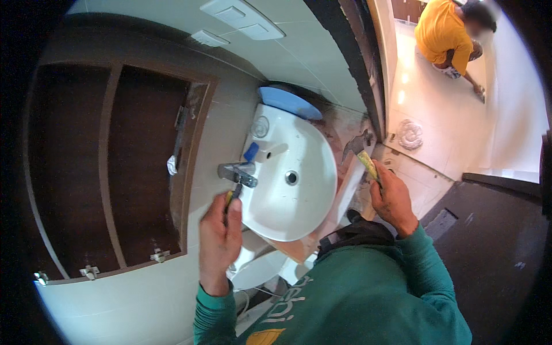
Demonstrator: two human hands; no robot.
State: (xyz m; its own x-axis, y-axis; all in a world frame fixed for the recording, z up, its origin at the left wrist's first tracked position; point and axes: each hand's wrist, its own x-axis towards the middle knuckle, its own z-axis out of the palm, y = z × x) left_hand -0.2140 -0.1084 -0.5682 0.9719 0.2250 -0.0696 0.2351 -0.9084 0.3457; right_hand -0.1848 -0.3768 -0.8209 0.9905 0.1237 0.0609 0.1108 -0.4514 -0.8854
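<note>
My left hand [221, 238] is closed around the black and yellow handle of a hammer-like tool [238, 174] with a blocky grey metal head. That head is over the left rim of a white washbasin [313, 167]; I cannot tell whether it touches. In my right hand [392, 198], on the other side of the basin, is a claw hammer [365, 160] with a yellowish handle, its dark head pointing away from me. A small blue piece [250, 152] lies on the basin's rim near the left tool. A round drain [291, 177] shows in the bowl.
A blue basin-like object [290, 103] stands behind the washbasin. The white toilet [259, 270] is below its near side. A dark framed cabinet [109, 167] fills the left wall. Beyond the doorway, a person in yellow [443, 34] crouches on the tiled floor near a coiled white bundle [410, 134].
</note>
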